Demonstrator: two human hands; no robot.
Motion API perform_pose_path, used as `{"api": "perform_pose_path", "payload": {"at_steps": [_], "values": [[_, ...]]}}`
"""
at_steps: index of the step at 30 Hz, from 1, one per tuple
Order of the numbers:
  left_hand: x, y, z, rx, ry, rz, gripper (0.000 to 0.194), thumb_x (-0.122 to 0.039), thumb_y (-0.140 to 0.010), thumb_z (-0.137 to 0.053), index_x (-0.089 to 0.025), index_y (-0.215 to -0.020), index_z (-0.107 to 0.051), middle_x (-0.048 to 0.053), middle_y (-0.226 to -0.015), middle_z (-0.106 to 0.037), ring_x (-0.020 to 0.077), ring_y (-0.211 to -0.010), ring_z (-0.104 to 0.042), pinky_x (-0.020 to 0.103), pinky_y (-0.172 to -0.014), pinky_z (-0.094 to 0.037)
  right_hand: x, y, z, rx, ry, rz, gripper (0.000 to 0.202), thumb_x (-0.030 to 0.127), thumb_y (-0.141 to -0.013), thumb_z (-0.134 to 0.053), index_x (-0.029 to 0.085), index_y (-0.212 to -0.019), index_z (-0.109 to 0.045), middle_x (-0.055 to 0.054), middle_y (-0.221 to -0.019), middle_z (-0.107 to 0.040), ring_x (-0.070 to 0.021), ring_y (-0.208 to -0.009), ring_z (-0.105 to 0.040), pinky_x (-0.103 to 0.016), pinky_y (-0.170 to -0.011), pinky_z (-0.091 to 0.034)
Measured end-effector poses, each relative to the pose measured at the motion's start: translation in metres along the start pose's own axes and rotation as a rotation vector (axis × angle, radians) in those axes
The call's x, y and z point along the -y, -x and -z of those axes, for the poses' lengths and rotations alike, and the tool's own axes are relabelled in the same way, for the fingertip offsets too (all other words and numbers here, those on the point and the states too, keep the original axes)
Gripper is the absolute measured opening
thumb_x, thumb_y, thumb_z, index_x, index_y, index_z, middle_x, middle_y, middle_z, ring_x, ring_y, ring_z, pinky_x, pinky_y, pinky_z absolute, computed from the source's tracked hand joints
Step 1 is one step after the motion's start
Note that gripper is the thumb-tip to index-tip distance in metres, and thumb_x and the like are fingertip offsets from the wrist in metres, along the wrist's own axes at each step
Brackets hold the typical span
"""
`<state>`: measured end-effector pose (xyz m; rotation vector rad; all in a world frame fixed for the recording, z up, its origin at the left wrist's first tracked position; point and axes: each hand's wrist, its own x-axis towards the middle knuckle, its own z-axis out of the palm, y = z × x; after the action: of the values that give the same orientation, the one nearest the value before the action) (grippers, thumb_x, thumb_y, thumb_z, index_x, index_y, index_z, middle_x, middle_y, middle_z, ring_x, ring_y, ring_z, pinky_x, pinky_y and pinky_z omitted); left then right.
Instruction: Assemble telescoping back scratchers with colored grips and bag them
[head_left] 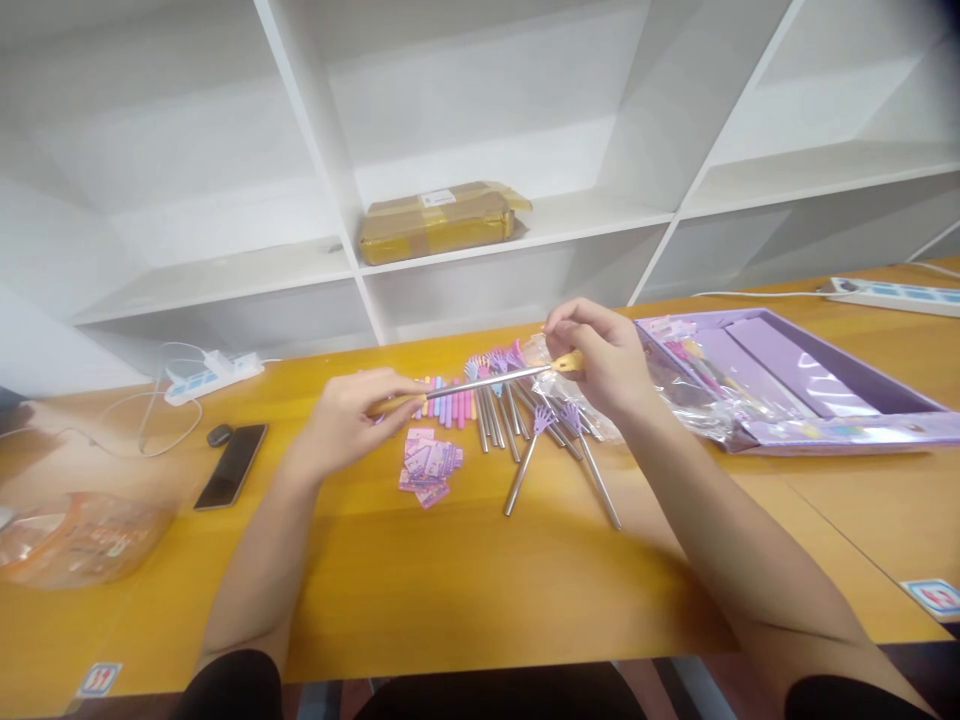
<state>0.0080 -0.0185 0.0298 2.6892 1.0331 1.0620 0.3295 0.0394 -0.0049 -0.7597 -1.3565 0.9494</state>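
A back scratcher (495, 380) with a metal rod stretches between my two hands above the table. My left hand (352, 412) is closed round its yellow handle. At the other end, my right hand (606, 355) grips by the yellow head, partly hidden by the fingers. Below lies a pile of metal rods (491, 415) with pink, purple and blue hand-shaped heads. Two purple-headed back scratchers (523, 475) lie apart, nearer to me. Beside the pile is a row of coloured grips (456, 408), partly behind the held rod. Small purple printed cards (429, 465) are heaped in front.
An open purple box (780, 432) with clear plastic packaging (701, 410) stands at right. Left are a phone (231, 468), a small black case (219, 435), a power strip (214, 375) and an orange-printed bag (97, 545). A taped parcel (442, 225) rests on the shelf behind.
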Motion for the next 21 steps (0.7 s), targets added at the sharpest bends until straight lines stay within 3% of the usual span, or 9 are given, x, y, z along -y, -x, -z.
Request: {"api": "perform_pose_path", "payload": {"at_steps": [11, 21], "values": [[-0.005, 0.003, 0.001, 0.005, -0.050, 0.040, 0.017, -0.034, -0.103, -0.068, -0.026, -0.111, -0.080, 0.002, -0.103, -0.085, 0.0133, -0.086, -0.076, 0.024, -0.073, -0.054, 0.002, 0.005, -0.007, 0.025, -0.028, -0.029, 0.010, 0.025, -0.090, -0.064, 0.024, -0.082, -0.068, 0.003, -0.062, -0.042, -0.0112, -0.053, -0.035, -0.027, -0.048, -0.024], [-0.008, 0.002, -0.006, 0.032, -0.012, 0.076, 0.016, -0.034, -0.102, -0.069, -0.024, -0.108, -0.080, 0.002, -0.098, -0.084, 0.0120, -0.083, -0.076, 0.021, -0.070, -0.055, 0.010, 0.014, -0.020, 0.005, 0.069, 0.009, 0.014, 0.025, -0.089, -0.061, 0.024, -0.078, -0.067, 0.003, -0.059, -0.044, -0.0133, -0.054, -0.038, -0.029, -0.054, -0.027]]}}
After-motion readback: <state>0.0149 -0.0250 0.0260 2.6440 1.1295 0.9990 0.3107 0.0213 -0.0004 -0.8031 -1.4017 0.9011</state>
